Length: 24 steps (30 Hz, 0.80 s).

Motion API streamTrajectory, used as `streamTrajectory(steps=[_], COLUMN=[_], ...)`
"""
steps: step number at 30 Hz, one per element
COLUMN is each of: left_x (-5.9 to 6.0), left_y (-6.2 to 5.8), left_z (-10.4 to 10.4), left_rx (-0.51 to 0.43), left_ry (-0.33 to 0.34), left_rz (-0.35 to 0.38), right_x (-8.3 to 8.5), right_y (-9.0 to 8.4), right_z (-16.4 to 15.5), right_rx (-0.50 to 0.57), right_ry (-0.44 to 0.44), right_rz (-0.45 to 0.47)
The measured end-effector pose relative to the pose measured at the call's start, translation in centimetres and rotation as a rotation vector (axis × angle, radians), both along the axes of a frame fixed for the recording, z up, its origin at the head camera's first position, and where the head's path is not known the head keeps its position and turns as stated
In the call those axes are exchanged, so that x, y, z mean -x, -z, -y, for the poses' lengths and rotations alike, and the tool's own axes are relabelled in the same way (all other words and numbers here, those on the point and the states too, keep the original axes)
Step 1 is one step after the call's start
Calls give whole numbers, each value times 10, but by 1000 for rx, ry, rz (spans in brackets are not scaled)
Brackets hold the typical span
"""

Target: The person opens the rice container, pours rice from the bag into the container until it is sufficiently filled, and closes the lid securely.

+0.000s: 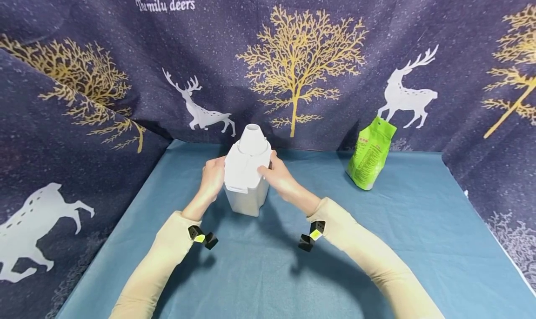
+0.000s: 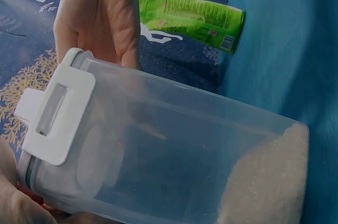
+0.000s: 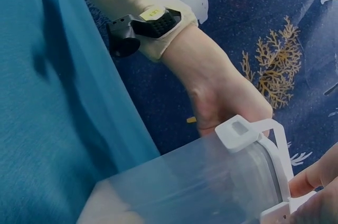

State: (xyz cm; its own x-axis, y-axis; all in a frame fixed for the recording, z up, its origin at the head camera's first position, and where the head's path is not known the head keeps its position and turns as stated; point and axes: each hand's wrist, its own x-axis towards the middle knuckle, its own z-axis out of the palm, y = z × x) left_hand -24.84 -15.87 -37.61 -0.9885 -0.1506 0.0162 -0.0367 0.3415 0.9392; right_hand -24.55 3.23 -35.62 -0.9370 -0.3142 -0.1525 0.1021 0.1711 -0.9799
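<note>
Both hands, left hand (image 1: 212,176) and right hand (image 1: 279,176), grip the lid (image 1: 248,163) of the container (image 1: 247,199) standing mid-table (image 1: 377,244), lid apparently seated, grain only at the bottom, green pouch (image 1: 370,155) untouched well apart.

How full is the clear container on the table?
Only partly full. In the left wrist view the container holds a shallow layer of pale grains at its base; above that it is empty.
</note>
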Motion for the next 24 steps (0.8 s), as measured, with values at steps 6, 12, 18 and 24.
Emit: streamTrajectory(steps=[6, 12, 18, 24], left_x=[-5, -8, -10, -12], left_y=[-2, -2, -2, -6], left_z=[-1, -1, -2, -5], left_rx=[30, 52, 107, 173], left_ry=[4, 7, 30, 33], left_rz=[15, 27, 28, -8], right_x=[-3, -8, -8, -11], right_y=[-1, -4, 0, -3], right_z=[-4, -6, -8, -12], right_rx=[1, -5, -5, 1], right_ry=[-20, -41, -34, -47], right_rz=[2, -1, 2, -20])
